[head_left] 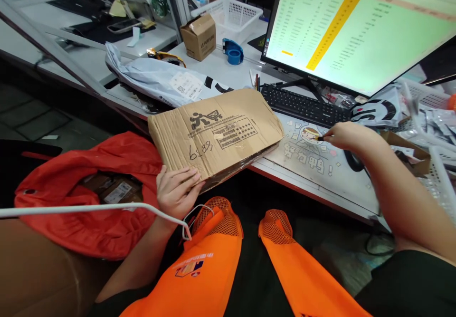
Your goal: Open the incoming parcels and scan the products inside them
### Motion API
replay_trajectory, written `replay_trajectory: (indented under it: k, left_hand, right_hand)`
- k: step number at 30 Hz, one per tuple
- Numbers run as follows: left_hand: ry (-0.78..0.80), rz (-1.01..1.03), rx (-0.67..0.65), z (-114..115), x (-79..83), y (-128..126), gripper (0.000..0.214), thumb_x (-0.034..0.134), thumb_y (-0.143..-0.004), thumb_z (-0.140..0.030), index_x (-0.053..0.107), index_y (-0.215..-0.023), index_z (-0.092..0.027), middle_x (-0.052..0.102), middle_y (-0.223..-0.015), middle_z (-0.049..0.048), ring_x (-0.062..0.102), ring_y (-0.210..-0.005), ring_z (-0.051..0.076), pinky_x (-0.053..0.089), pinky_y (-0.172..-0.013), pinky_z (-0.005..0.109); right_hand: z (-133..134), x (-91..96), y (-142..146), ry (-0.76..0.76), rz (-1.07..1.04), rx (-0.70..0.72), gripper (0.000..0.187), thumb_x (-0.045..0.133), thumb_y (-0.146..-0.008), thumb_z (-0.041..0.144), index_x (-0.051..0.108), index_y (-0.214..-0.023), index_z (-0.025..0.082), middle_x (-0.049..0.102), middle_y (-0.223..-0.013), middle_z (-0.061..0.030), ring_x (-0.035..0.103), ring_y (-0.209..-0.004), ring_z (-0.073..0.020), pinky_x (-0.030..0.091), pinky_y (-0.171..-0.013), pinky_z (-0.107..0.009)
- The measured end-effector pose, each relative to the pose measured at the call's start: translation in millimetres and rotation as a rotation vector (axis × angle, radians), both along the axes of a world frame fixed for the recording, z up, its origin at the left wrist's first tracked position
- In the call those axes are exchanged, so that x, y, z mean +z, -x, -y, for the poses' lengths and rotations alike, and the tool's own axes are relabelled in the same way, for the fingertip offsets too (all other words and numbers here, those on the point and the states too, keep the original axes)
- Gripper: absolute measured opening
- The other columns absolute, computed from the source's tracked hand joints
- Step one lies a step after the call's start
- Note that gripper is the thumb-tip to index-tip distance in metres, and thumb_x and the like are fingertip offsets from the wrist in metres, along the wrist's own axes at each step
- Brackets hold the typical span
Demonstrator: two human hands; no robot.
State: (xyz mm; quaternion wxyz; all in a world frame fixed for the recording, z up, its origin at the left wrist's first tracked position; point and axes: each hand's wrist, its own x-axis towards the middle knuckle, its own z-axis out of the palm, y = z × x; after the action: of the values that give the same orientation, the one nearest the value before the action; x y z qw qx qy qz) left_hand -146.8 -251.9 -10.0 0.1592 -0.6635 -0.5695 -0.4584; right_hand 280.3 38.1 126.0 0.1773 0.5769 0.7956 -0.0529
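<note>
A flat brown cardboard box (228, 131) lies tilted over the front edge of the desk, printed with a cart logo and marked with a handwritten number. My left hand (178, 189) grips its near left corner, fingers on top. Over the printed desk mat (317, 165), my right hand (344, 136) is closed around a dark pen (322, 139), its tip pointing left, away from the box. Most of the pen is hidden in the fingers. A black mouse (353, 161) lies just under my right wrist.
Behind the box are a pale plastic mailer (153, 77), a small carton (198, 36), a blue tape dispenser (233, 52) and a white basket (245, 10). A keyboard (302, 104) sits below the monitor (356, 32). At lower left, a red bag (117, 231) holds parcels.
</note>
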Motion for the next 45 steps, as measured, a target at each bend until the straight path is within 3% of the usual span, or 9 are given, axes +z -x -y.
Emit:
replay_trajectory:
  k: [4, 7, 10, 14, 16, 25, 30, 39, 45]
  left_hand:
    - [0.063, -0.08, -0.017, -1.8, 13.2, 10.0, 0.015, 0.082, -0.085, -0.027, 0.076, -0.099, -0.028, 0.079, -0.099, 0.0031, 0.074, -0.092, 0.025, 0.046, -0.109, 0.052]
    - [0.233, -0.185, 0.015, -2.3, 25.8, 7.4, 0.023, 0.075, -0.09, -0.036, 0.075, -0.11, -0.025, 0.077, -0.108, 0.0075, 0.07, -0.096, 0.029, 0.049, -0.103, 0.051]
    - [0.437, -0.316, 0.019, -10.2, 43.9, -10.4, 0.039, 0.067, -0.094, -0.04, 0.07, -0.126, -0.018, 0.071, -0.123, 0.0171, 0.065, -0.113, 0.038, 0.05, -0.101, 0.054]
    - [0.724, -0.508, 0.039, -40.6, 73.9, -43.3, 0.066, 0.063, -0.097, -0.045, 0.049, -0.155, -0.015, 0.049, -0.154, 0.0263, 0.049, -0.138, 0.048, 0.046, -0.109, 0.059]
    - [0.829, -0.55, 0.067, -58.3, 84.6, -53.7, 0.074, 0.06, -0.099, -0.052, 0.041, -0.161, -0.016, 0.043, -0.158, 0.0276, 0.043, -0.143, 0.05, 0.045, -0.11, 0.059]
    - [1.005, -0.824, 0.021, -84.6, 106.1, -62.7, 0.062, 0.045, -0.107, -0.042, 0.045, -0.153, -0.001, 0.05, -0.148, 0.0342, 0.065, -0.122, 0.042, 0.055, -0.097, 0.046]
    - [1.054, -0.86, -0.006, -92.6, 112.8, -60.8, 0.053, 0.044, -0.107, -0.038, 0.051, -0.148, -0.005, 0.06, -0.137, 0.0304, 0.073, -0.103, 0.036, 0.057, -0.085, 0.042]
    - [1.114, -0.886, -0.144, -111.6, 129.4, -45.0, 0.046, 0.041, -0.107, -0.04, 0.063, -0.139, -0.015, 0.071, -0.123, 0.0176, 0.072, -0.103, 0.032, 0.053, -0.087, 0.038]
    - [1.135, -0.904, -0.176, -119.2, 132.9, -37.4, 0.051, 0.036, -0.107, -0.044, 0.065, -0.138, -0.018, 0.075, -0.114, 0.0166, 0.073, -0.099, 0.03, 0.051, -0.087, 0.036]
  right_hand:
    - [19.1, -36.9, -57.2, 0.014, -0.058, -0.134, 0.038, 0.057, -0.096, 0.039, 0.08, -0.121, 0.021, 0.079, -0.1, -0.0117, 0.071, -0.088, -0.0305, 0.056, -0.082, -0.043]
    - [58.3, -69.3, -51.5, -0.198, -0.157, -0.133, 0.044, 0.051, -0.099, 0.036, 0.074, -0.129, 0.013, 0.075, -0.116, -0.0191, 0.069, -0.108, -0.0344, 0.055, -0.092, -0.046]
    - [104.9, -92.8, 4.7, -0.489, -0.447, -0.011, 0.038, 0.049, -0.101, 0.032, 0.074, -0.122, 0.013, 0.07, -0.126, -0.0202, 0.062, -0.124, -0.0333, 0.05, -0.106, -0.049]
    - [152.8, -114.1, 106.3, -0.434, -0.823, 0.506, 0.029, 0.052, -0.101, 0.027, 0.071, -0.123, 0.022, 0.068, -0.129, -0.0138, 0.06, -0.126, -0.0279, 0.05, -0.107, -0.046]
    - [164.4, -123.0, 140.7, -0.471, -0.859, 0.555, 0.031, 0.055, -0.099, 0.025, 0.069, -0.126, 0.019, 0.067, -0.129, -0.0154, 0.057, -0.127, -0.0303, 0.048, -0.105, -0.047]
    - [170.7, -150.5, 153.4, -0.601, -0.842, 0.397, 0.036, 0.057, -0.093, 0.017, 0.069, -0.126, 0.017, 0.064, -0.123, -0.0159, 0.053, -0.123, -0.0328, 0.04, -0.101, -0.047]
    - [172.3, -160.4, 156.2, -0.593, -0.862, 0.405, 0.041, 0.054, -0.09, 0.013, 0.066, -0.129, 0.017, 0.062, -0.136, -0.0162, 0.046, -0.139, -0.0319, 0.034, -0.105, -0.045]
    - [165.4, -166.7, 157.7, -0.616, -0.81, 0.4, 0.016, 0.059, -0.094, 0.021, 0.07, -0.106, 0.02, 0.069, -0.105, -0.011, 0.056, -0.107, -0.0291, 0.034, -0.089, -0.043]
    - [172.8, -162.2, 143.6, -0.616, -0.819, 0.445, 0.023, 0.059, -0.094, 0.018, 0.067, -0.116, 0.019, 0.068, -0.116, -0.0118, 0.055, -0.12, -0.0287, 0.033, -0.097, -0.044]
